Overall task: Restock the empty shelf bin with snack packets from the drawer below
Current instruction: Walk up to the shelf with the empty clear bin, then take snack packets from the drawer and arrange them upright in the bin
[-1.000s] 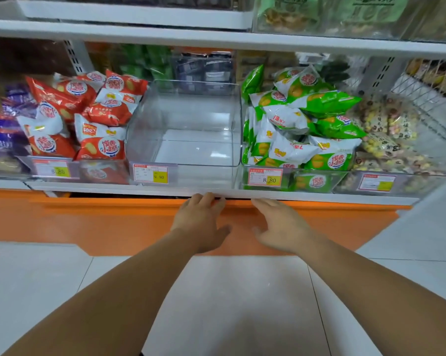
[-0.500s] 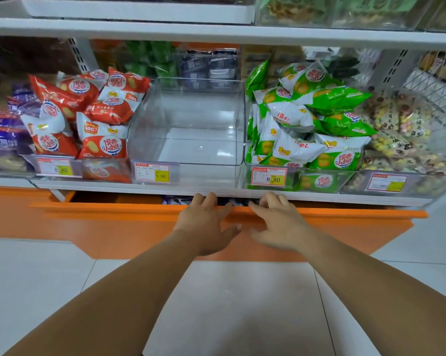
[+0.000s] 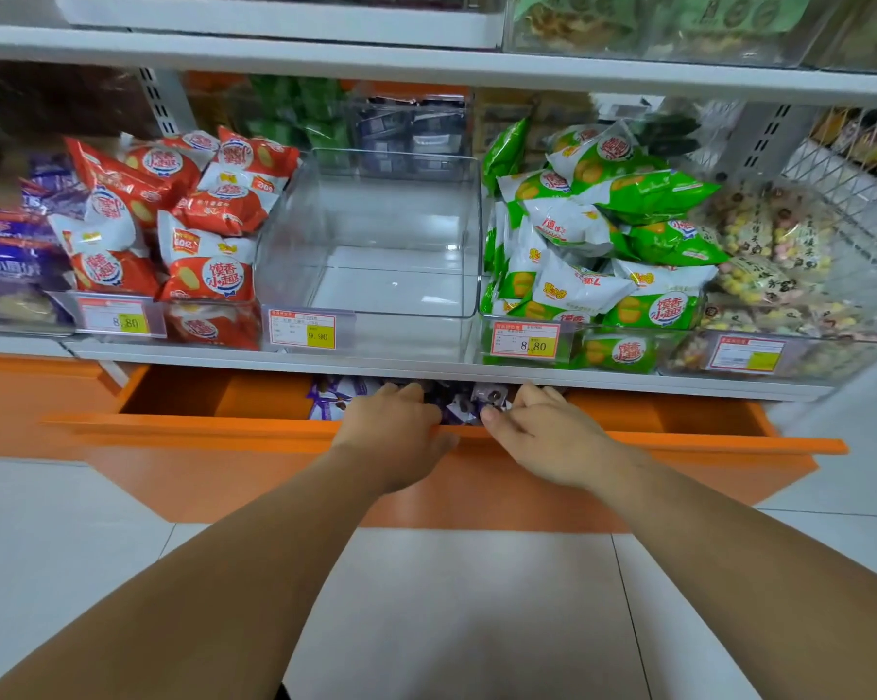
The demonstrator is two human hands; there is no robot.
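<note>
orange drawer [image 3: 199,429] stands part way open beneath a white shelf [image 3: 426,368], its long front edge running left to right across our view. two bare forearms reach forward from below. the left grip [image 3: 393,437] hooks its fingers over the top lip of the drawer front, with the thumb against the face below. the right grip [image 3: 542,437], just beside it, does the same: fingers curled over the lip, thumb tip at the edge. neither holds a packet.

the packets [image 3: 330,396], small purple-and-white wrappers, lie in a loose heap inside the drawer, just beyond the fingertips and mostly tucked under the shelf. the heap shows to the left of the left grip and in the gap between the two grips. how far back it goes is hidden. one wrapper sits just beside the right thumb, so we judge the right grip slightly nearer, though either could reach.

straight above the grips sits the clear bin [image 3: 295,229], with nothing in it and a price tag [image 3: 302,328] at its front left. red packets [image 3: 209,275] fill the bin to its left, and green packets [image 3: 653,194] the one to its right.

we judge the drawer must come further out before a grip can dip forward and down into the heap, then lift up over the bin's front wall.
</note>
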